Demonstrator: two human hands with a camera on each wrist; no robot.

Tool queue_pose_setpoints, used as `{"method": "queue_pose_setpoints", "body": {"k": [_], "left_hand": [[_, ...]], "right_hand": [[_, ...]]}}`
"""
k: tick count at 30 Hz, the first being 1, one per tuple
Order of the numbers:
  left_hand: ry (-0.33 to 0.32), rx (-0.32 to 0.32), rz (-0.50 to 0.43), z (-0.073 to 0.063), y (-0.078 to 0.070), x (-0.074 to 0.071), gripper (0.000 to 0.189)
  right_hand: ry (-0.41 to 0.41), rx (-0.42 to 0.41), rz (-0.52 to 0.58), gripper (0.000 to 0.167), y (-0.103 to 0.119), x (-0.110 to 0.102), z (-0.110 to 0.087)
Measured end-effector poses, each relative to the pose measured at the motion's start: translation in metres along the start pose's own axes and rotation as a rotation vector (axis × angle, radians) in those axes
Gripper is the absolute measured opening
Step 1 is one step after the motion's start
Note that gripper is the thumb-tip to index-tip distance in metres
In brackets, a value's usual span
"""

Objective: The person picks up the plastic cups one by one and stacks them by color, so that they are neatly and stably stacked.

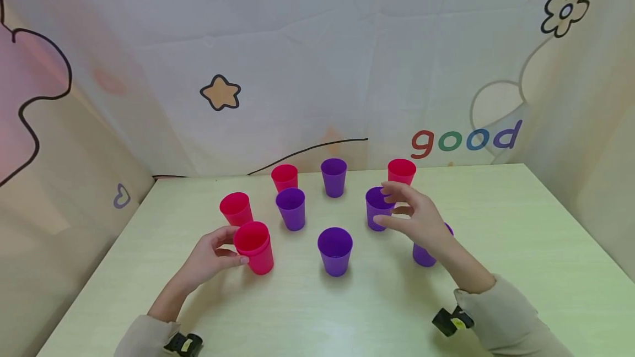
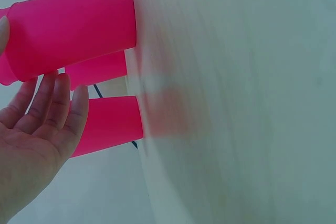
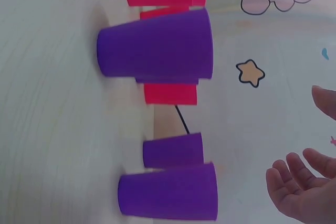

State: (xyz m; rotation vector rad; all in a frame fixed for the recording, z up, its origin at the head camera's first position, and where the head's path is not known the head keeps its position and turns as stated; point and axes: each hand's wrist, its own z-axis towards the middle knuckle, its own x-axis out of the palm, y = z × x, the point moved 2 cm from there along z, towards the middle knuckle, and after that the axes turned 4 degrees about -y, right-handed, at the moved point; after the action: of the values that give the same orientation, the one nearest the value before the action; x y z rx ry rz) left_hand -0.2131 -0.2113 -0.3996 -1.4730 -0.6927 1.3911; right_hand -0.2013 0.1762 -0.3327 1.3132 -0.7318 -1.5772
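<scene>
My left hand (image 1: 208,255) holds the side of two nested red cups (image 1: 260,258) at the front left, thumb near the rim and fingers round the far side. In the left wrist view, the thumb lies over the nested red cups (image 2: 73,30) and some fingertips meet their wall. My right hand (image 1: 419,219) hovers with thumb and fingers spread, overlapping a purple cup (image 1: 373,214) in the head view. In the right wrist view, the right hand (image 3: 304,182) holds nothing and is apart from the purple cups (image 3: 168,192).
More cups stand upright on the pale green table (image 1: 297,313): a purple cup (image 1: 335,258) at front centre, a purple cup (image 1: 291,214) behind it, a red cup (image 1: 235,211) at left, others along the back. My right forearm partly hides a purple cup (image 1: 423,257). A printed curtain (image 1: 317,87) hangs behind.
</scene>
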Motion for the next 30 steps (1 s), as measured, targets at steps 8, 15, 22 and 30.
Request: {"method": "queue_pose_setpoints", "body": {"k": [8, 15, 22, 30], "left_hand": [[-0.003, -0.01, 0.004, 0.0, 0.0, 0.0, 0.053], [0.009, 0.012, -0.003, -0.001, -0.003, 0.001, 0.052], [0.01, 0.01, -0.011, -0.001, -0.003, 0.0, 0.053], [0.006, 0.008, 0.0, -0.001, -0.001, 0.001, 0.052]], "right_hand": [[-0.037, 0.025, -0.053, 0.059, -0.011, -0.024, 0.003], [-0.052, 0.069, -0.098, 0.062, -0.019, -0.039, 0.008], [-0.057, 0.077, -0.133, 0.066, -0.034, -0.054, 0.014], [-0.055, 0.087, -0.157, 0.067, -0.044, -0.061, 0.02]]}}
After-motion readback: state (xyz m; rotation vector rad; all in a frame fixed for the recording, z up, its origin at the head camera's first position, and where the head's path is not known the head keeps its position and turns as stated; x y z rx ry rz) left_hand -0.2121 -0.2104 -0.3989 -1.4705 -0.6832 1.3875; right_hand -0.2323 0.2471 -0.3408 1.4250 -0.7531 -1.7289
